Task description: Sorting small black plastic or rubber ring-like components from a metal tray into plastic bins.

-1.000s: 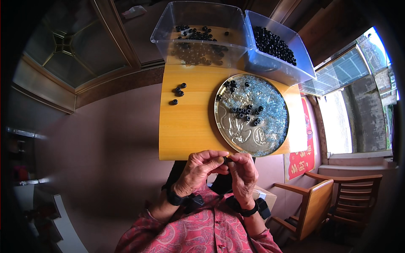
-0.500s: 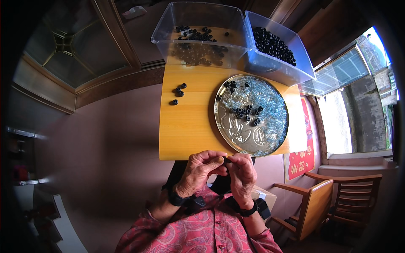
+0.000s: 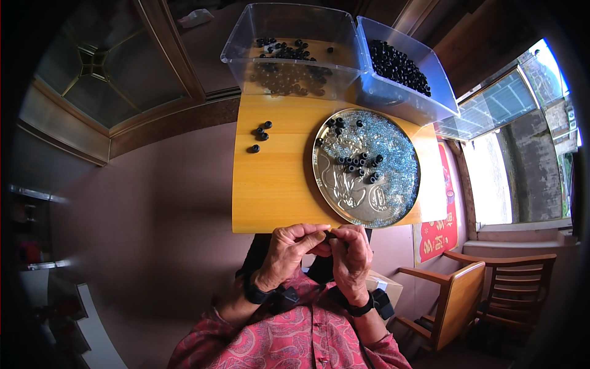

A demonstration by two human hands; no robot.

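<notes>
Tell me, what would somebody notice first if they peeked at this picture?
Probably the big shiny round metal tray on the right of the yellow wooden table, sprinkled with tiny blue bits and small black rings. Next, the two hands at the table's near edge, the left hand and right hand, pinching something small between them. Behind sit two clear plastic bins, the right one heaped with black rings.
</notes>
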